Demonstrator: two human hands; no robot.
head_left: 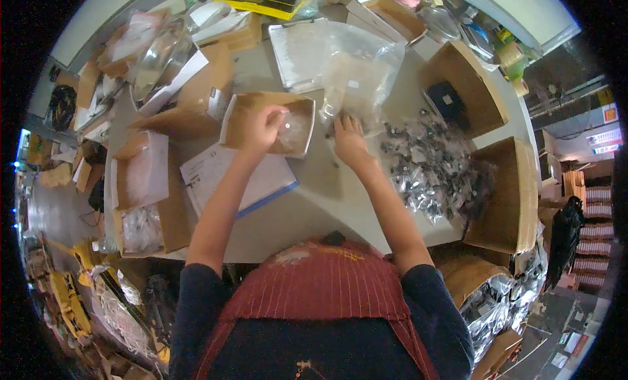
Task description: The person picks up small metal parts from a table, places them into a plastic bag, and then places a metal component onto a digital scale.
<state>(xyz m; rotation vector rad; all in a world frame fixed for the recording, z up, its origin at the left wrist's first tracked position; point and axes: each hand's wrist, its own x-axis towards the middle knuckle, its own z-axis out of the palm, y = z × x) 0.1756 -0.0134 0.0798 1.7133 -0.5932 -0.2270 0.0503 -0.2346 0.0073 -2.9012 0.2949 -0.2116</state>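
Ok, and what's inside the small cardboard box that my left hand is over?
Crumpled clear plastic shows in the right half of the cardboard box. Your left hand covers part of the inside; whatever lies below it, or beneath the plastic, can't be seen.

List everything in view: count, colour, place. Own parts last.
Table: one, pale grey, centre
Small open box: one, brown, left of table centre
Plastic wrapping: uncounted, clear, inside that box
Large bag: one, clear, beyond the hands
Small parts: many, mostly black, table's right
Right-hand boxes: two, brown, beside the parts
Far papers: uncounted, white, left of the bag
Near papers: uncounted, white, blue edge, below the small box
Surrounding clutter: uncountable, mixed colours, around the table
Apron: one, maroon, on wearer
Left grip: one, bare, over the small box
Right grip: one, bare, at the bag's near edge
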